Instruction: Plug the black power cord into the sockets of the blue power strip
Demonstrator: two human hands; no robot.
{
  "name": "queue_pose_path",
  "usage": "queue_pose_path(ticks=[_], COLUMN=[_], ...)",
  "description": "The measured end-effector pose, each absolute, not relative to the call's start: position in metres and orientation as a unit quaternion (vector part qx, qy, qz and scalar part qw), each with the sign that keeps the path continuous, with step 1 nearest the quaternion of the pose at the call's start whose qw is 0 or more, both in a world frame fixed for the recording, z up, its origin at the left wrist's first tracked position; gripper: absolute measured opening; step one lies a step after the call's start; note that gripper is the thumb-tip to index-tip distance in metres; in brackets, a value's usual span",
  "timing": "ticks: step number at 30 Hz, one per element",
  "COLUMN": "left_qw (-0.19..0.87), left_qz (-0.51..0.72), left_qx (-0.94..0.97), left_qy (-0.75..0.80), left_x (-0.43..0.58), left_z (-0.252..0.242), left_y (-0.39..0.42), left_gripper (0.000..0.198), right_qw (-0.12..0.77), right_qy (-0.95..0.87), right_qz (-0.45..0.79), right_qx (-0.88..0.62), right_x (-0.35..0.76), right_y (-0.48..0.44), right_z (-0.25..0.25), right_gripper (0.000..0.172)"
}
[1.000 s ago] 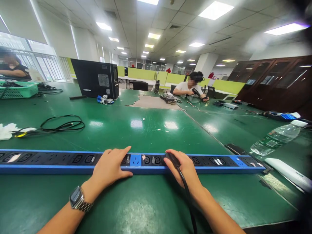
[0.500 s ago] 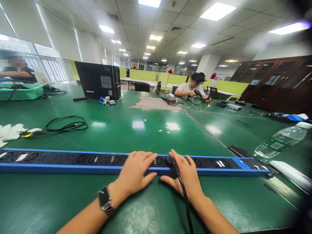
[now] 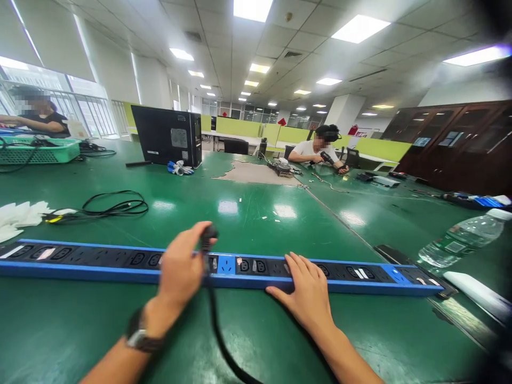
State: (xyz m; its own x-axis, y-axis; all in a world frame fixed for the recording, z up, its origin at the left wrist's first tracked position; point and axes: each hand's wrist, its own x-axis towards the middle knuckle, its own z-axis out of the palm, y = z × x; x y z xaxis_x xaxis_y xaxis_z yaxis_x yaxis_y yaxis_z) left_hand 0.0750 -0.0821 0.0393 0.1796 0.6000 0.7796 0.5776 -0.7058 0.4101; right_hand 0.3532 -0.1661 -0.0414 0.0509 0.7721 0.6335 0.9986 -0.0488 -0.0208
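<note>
A long blue-edged power strip with black sockets lies across the green table in front of me. Raised above it, my left hand is closed around a black power plug, whose thick cord hangs down toward the bottom edge. The plug is apart from the strip. My right hand grips the strip right of the middle, fingers over its top and thumb at the front side, covering some sockets.
At the left lie a coiled black cable and crumpled white paper. A water bottle lies tilted at the right. Farther back stand a black computer case and a green basket. Two people sit around the table.
The plug came off the strip and moved up and left, now in my left hand. My right hand, earlier around the plug, has stayed on the strip.
</note>
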Motion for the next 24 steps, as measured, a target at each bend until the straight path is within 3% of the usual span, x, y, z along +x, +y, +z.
queue_pose_path(ticks=[4,9,15,18,20,22,24], left_qw=[0.081,0.132,0.053,-0.007,-0.028,-0.031,-0.025], left_qz=[0.440,0.356,0.288,0.274,0.282,0.287,0.288], left_qx=[0.766,0.805,0.874,0.878,0.864,0.857,0.858], left_qy=[0.463,0.456,0.387,0.392,0.416,0.428,0.424], left_x=[-0.008,-0.036,-0.038,-0.038,-0.036,-0.035,-0.034], left_z=[0.024,0.004,0.001,-0.001,-0.002,-0.002,-0.002], left_y=[-0.063,-0.057,-0.048,-0.049,-0.051,-0.053,-0.054], left_gripper=[0.046,0.050,0.041,0.077,0.101,0.105,0.100], right_qw=[0.242,0.244,0.276,0.312,0.337,0.350,0.336], right_qy=[-0.640,-0.639,-0.656,-0.707,-0.731,-0.751,-0.775], right_qz=[-0.229,-0.220,-0.186,-0.134,-0.079,-0.017,0.024], right_qx=[-0.692,-0.695,-0.678,-0.620,-0.589,-0.559,-0.534], right_x=[0.352,0.355,0.333,0.289,0.251,0.212,0.178], right_y=[-0.166,-0.166,-0.168,-0.161,-0.147,-0.127,-0.105], right_z=[-0.043,-0.044,-0.034,-0.018,-0.004,0.008,0.017], right_gripper=[0.078,0.079,0.077,0.068,0.053,0.044,0.048])
